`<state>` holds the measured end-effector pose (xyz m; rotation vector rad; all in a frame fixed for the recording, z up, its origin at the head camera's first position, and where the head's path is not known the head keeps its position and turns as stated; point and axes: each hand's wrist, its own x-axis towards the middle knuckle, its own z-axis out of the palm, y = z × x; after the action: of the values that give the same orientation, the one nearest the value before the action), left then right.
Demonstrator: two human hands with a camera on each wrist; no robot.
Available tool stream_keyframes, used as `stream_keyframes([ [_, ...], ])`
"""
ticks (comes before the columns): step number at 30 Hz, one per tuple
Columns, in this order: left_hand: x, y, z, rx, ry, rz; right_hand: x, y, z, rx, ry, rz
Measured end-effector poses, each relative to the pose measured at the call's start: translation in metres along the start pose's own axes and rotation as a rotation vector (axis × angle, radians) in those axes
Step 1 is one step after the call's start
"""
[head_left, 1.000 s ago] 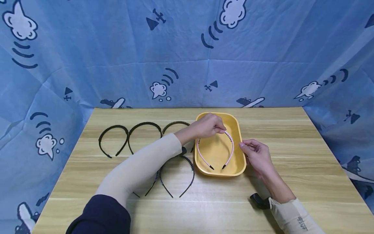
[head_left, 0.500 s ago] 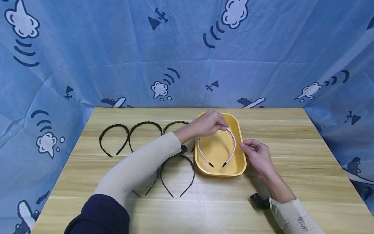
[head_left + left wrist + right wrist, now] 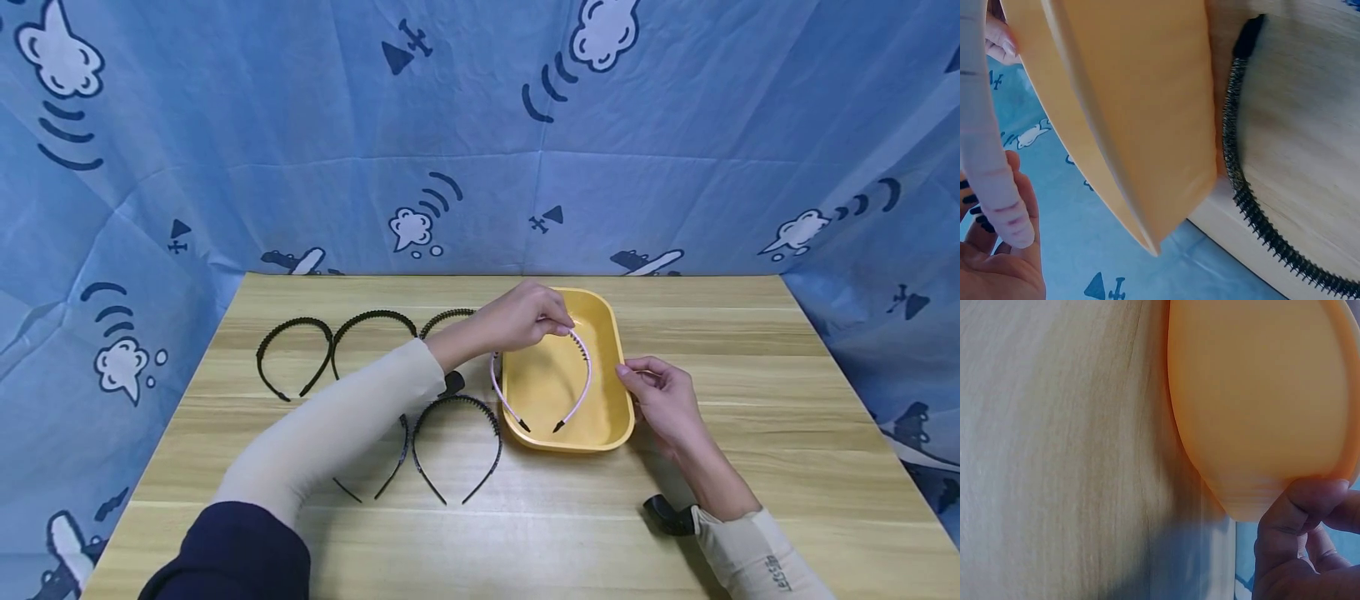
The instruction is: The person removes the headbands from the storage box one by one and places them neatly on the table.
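Observation:
A pink headband with dark tips hangs over the yellow tray. My left hand pinches it near the top of its arc; its left arm overlaps the tray's left rim. In the left wrist view the headband looms large at the left edge, beside the left hand. At the tray's right side my right hand grips the rim between thumb and fingers. The right wrist view shows that hand on the tray's edge.
Several dark headbands lie left of the tray, among them one at far left, one behind my left arm, and one in front. My left forearm covers parts of some. A blue patterned cloth hangs behind the wooden table.
The left hand has shifted left with the pink headband, bringing it across the tray's left rim. The right hand keeps its hold on the tray, which has hardly moved.

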<state>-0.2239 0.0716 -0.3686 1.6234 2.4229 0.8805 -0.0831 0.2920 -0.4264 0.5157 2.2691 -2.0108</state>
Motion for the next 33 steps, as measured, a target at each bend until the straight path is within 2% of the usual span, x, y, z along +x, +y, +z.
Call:
stream_keyframes([
  [16,-0.026,-0.003,-0.011,0.023,0.018,0.005,-0.001,-0.001,0.001,0.038,-0.009,0.012],
  [23,-0.039,-0.006,-0.016,0.007,0.050,-0.011,0.000,0.000,0.001,0.065,-0.013,0.007],
  [33,-0.051,-0.011,-0.027,-0.094,0.087,-0.094,0.000,0.001,0.002,0.072,-0.022,-0.008],
])
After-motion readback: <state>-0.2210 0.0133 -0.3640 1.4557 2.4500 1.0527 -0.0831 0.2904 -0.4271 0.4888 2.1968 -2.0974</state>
